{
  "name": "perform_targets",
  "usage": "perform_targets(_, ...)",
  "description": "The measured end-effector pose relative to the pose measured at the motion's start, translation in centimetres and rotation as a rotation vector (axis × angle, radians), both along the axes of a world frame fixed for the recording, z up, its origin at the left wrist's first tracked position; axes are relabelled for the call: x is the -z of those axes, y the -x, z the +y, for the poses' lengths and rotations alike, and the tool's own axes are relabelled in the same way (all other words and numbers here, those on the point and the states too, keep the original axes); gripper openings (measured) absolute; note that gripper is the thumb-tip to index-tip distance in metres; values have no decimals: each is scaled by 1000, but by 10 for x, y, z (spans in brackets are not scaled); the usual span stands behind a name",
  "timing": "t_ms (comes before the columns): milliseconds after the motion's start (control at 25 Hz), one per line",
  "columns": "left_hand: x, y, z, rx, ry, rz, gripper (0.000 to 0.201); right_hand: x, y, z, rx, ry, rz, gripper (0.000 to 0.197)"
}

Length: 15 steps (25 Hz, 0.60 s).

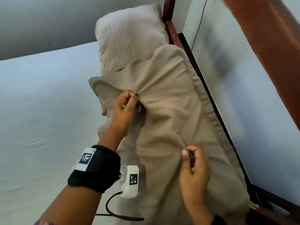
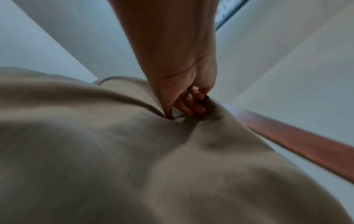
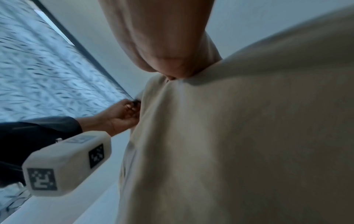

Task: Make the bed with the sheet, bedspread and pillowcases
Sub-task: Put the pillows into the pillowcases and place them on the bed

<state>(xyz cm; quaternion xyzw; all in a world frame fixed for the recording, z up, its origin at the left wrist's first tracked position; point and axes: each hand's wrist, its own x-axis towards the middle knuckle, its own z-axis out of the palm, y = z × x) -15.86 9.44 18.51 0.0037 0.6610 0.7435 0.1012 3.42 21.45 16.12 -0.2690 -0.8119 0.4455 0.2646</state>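
A beige pillowcase [image 1: 170,114] covers a pillow that lies wrinkled along the bed's right side, against the headboard. My left hand [image 1: 135,97] pinches a fold of this fabric near its far left corner. My right hand [image 1: 186,153] pinches another fold nearer to me. In the left wrist view the left hand [image 2: 184,109] has fingers curled into the pillowcase [image 2: 114,159]. In the right wrist view the right hand [image 3: 172,74] grips the pillowcase [image 3: 239,136], with the left hand [image 3: 130,109] beyond it. A second pillow [image 1: 129,38] in a striped beige case lies farther away. The pale sheet [image 1: 40,114] covers the mattress.
The dark wooden headboard [image 1: 172,34] runs along the right of the pillows, with a pale wall [image 1: 243,82] behind it. A red-brown wooden rail [image 1: 267,38] crosses the top right. A thin red cable [image 1: 201,18] hangs on the wall. A black cable [image 1: 113,213] trails from my left wrist camera.
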Motion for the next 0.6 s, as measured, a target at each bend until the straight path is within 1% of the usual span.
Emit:
perform_targets(80,17,-3,3,68,82,20,28,29,-10,-2,-60,48,-196,2)
perform_targets(120,28,-6,2,74,160,41,25,42,-18,-3,-94,61,-320,7)
perform_targets(160,36,-9,-2,37,264,69,25,51,-24,-4,-123,19,-460,9)
perform_targets(200,43,-11,-9,-53,388,109,27,56,-27,0,-136,-103,-578,24)
perform_targets(240,49,-13,-16,-165,541,164,35,57,-28,6,-147,-256,-671,44)
perform_targets(280,51,-13,-22,-224,719,219,49,51,-25,12,-159,-339,-738,61)
perform_targets(320,51,-14,-25,-178,890,238,68,47,-19,19,-172,-369,-756,72)
perform_targets(360,50,-13,-23,-58,1019,223,86,43,-12,26,-203,-374,-741,80)
perform_targets(400,50,-10,-18,83,1106,202,98,40,-3,32,-261,-367,-726,84)
perform_targets(440,51,-4,-11,200,1159,185,106,38,9,37,-324,-393,-710,85)
perform_targets(480,51,4,-2,274,1181,166,109,36,24,40,-385,-446,-687,86)
perform_targets(520,54,12,4,314,1170,139,111,34,44,44,-430,-490,-668,86)
perform_targets(600,59,26,10,354,1166,98,110,30,89,53,-471,-552,-646,84)
